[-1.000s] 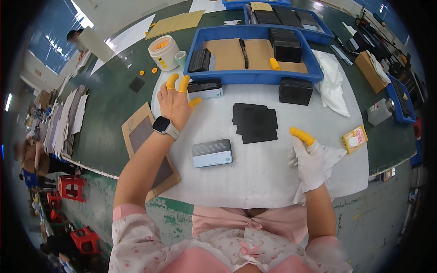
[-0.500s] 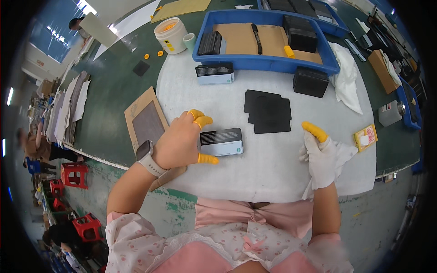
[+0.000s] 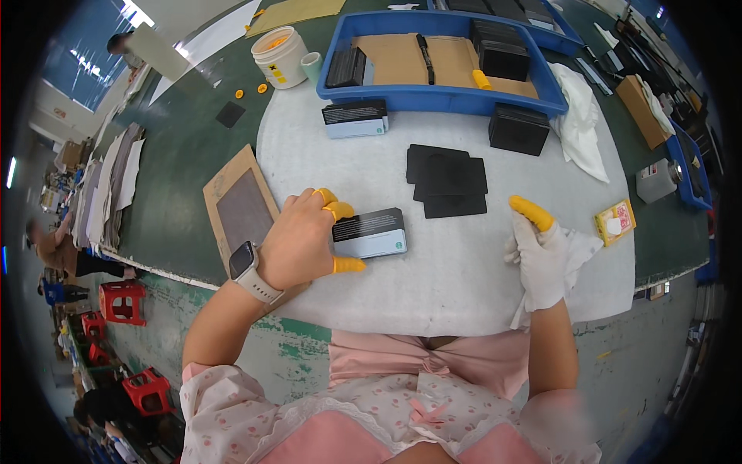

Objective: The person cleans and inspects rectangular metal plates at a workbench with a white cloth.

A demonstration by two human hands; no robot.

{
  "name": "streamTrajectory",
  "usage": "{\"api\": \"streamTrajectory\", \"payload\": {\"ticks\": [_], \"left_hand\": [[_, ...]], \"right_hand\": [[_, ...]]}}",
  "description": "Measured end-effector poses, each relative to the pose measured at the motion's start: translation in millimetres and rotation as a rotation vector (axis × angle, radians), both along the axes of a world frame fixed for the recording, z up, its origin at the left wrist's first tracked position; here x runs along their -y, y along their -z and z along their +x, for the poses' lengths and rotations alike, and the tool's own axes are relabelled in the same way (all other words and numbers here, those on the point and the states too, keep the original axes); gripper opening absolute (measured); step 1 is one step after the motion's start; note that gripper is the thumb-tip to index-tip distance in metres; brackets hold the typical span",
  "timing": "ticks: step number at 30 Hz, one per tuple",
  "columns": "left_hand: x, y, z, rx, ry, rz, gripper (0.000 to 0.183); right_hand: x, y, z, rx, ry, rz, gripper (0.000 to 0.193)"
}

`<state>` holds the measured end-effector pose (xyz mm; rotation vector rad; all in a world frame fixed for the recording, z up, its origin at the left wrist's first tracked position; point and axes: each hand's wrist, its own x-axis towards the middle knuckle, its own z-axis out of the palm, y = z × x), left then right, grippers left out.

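Over on my far left, a pile of papers (image 3: 108, 189) lies along the edge of the green table (image 3: 174, 209). A small black square (image 3: 230, 114) lies flat nearer to me, and next comes a brown-framed board (image 3: 246, 203), its lower part hidden behind my left arm. Beyond it stand a white tub (image 3: 279, 60) with orange bits inside and a small pale green cup (image 3: 312, 66).

My left hand (image 3: 301, 240) is at the left end of a black-and-pale-blue pack (image 3: 371, 233), which lies on the white mat (image 3: 433, 290) in front of me. My thumb and forefinger, in yellow covers, are parted around that end; I can't tell whether they are gripping it. A similar pack (image 3: 355, 119) sits farther off, just in front of the blue tray (image 3: 440, 98). Some black cards (image 3: 448, 182) overlap flat on the mat, with a black block (image 3: 519, 129) beyond them.

My gloved right hand (image 3: 539, 251) is loosely curled, and I can't tell whether it holds anything. To its right are a yellow packet (image 3: 615, 222) and a pale bottle (image 3: 657, 182).
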<state>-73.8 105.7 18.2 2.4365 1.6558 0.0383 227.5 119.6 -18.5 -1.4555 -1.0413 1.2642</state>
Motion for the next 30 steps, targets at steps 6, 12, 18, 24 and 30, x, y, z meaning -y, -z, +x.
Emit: {"api": "streamTrajectory", "payload": {"ticks": [6,12,18,24,30], "left_hand": [[0.7,-7.6,3.8,0.099,-0.002,0.035,0.049],[4.6,-8.0,2.1,0.160,-0.006,0.069,0.057],[16.3,-23.0,18.6,0.192,-0.024,0.063,0.058],[41.9,-22.6,60.7,0.395,0.090,0.162,0.055],[55.1,-17.2,73.3,0.469,0.061,0.074,0.056]], "right_hand": [[-0.5,1.8,1.5,-0.022,-0.019,0.027,0.022],[0.1,2.7,2.1,-0.018,-0.035,0.039,0.022],[4.3,-3.2,-1.4,-0.012,-0.021,-0.008,0.024],[31.6,-24.2,-48.0,0.034,-0.403,0.180,0.034],[13.2,-40.7,-10.8,-0.177,-0.061,-0.132,0.025]]}}
